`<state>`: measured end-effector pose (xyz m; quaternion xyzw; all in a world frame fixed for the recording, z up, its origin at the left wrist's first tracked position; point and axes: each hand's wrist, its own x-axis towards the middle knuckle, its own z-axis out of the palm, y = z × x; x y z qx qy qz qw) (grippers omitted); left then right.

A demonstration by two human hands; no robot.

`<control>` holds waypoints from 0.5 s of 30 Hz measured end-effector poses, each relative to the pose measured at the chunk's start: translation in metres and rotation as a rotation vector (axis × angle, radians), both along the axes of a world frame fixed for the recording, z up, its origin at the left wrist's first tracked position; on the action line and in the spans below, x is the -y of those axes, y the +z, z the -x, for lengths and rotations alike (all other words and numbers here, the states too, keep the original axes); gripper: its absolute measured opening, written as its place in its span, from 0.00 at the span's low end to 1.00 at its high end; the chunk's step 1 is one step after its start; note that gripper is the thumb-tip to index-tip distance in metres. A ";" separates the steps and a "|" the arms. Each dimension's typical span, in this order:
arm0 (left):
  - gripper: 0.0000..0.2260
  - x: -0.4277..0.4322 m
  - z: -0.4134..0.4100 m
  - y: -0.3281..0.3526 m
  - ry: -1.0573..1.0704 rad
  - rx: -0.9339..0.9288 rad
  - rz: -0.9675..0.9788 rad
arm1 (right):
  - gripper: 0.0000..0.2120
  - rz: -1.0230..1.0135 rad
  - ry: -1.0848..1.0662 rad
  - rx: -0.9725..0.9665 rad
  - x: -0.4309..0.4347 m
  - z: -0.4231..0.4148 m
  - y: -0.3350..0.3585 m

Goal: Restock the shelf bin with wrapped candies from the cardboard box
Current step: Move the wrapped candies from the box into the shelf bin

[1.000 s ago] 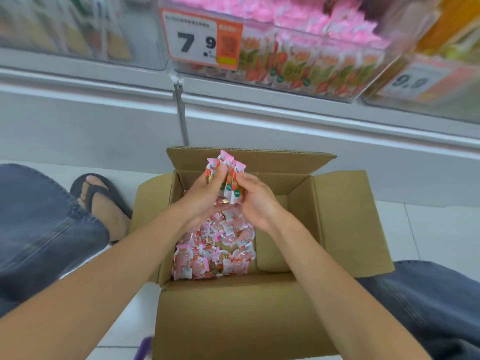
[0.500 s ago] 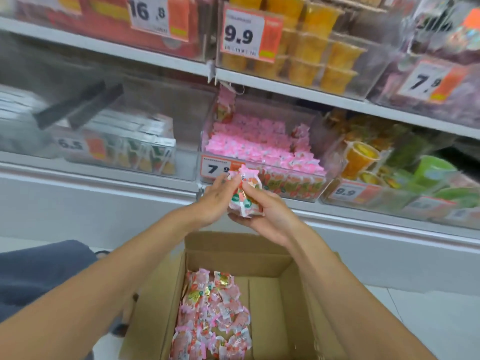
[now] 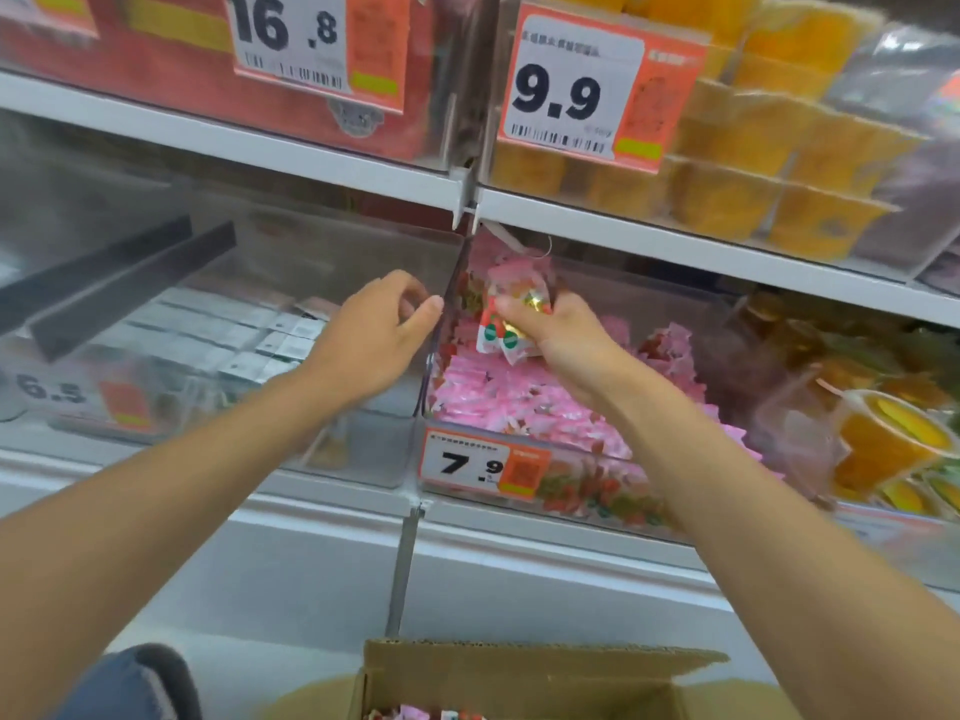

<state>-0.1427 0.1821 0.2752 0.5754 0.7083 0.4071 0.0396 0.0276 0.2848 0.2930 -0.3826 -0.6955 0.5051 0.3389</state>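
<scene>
The clear bin (image 3: 574, 493) stands on the lower shelf (image 3: 311, 511), already full of pink candies (image 3: 519, 397). The cardboard box (image 3: 519, 662) is below, at the bottom edge. The right hand (image 3: 566, 340) is above the bin and grips a small bunch of wrapped candies (image 3: 506, 330), which stick out to the left of its fingers. The left hand (image 3: 374, 330) is loosely curled at the bin's left wall; if it grips the wall, one cannot tell.
</scene>
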 end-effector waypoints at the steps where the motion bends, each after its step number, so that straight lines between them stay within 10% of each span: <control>1: 0.15 -0.007 0.004 -0.002 -0.018 0.018 0.031 | 0.24 -0.030 -0.010 0.003 -0.007 0.013 -0.002; 8: 0.18 -0.027 0.006 -0.018 -0.082 0.080 0.051 | 0.40 -0.430 -0.140 0.423 -0.051 0.057 -0.051; 15: 0.18 -0.024 0.006 -0.019 -0.117 0.106 0.033 | 0.45 -0.109 0.018 0.067 -0.044 0.049 -0.048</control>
